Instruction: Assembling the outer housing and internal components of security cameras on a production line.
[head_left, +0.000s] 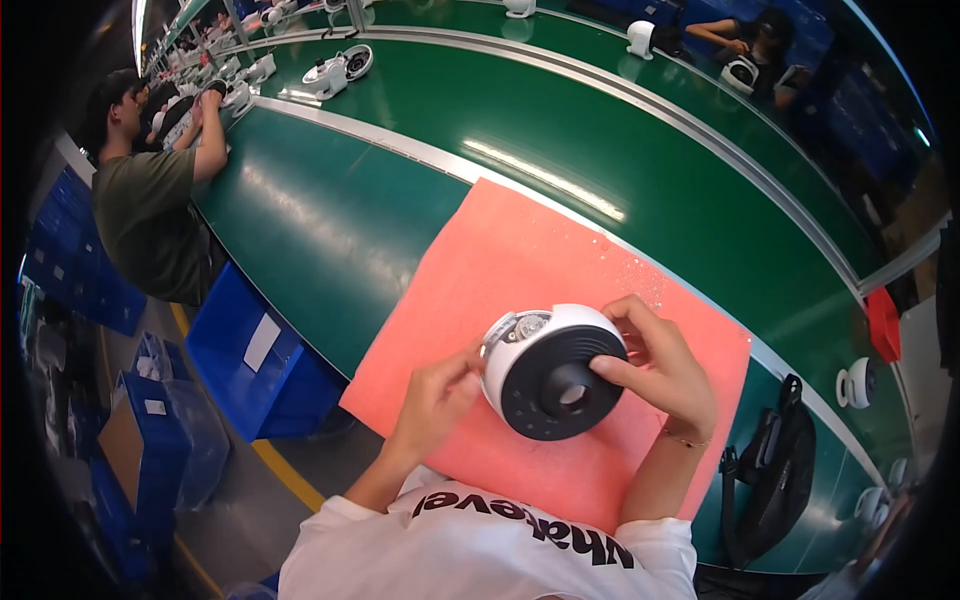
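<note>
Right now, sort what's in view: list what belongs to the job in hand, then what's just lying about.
In use:
Round white-and-black device, gripped by the right hand, left hand at its side
Pink mat beneath

Apparently just lying about:
Black bag, right of the mat
Blue bin, left
Red object, far right

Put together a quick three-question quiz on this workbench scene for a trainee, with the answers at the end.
1. Multiple choice: what colour is the mat below the round device?
A) Blue
B) Pink
C) Yellow

2. True or false: the black bag lies to the left of the mat.

3. Short answer: which hand has its thumb on the device's black front?

Key:
1. B.
2. False; it lies to the right.
3. The right hand.
</note>
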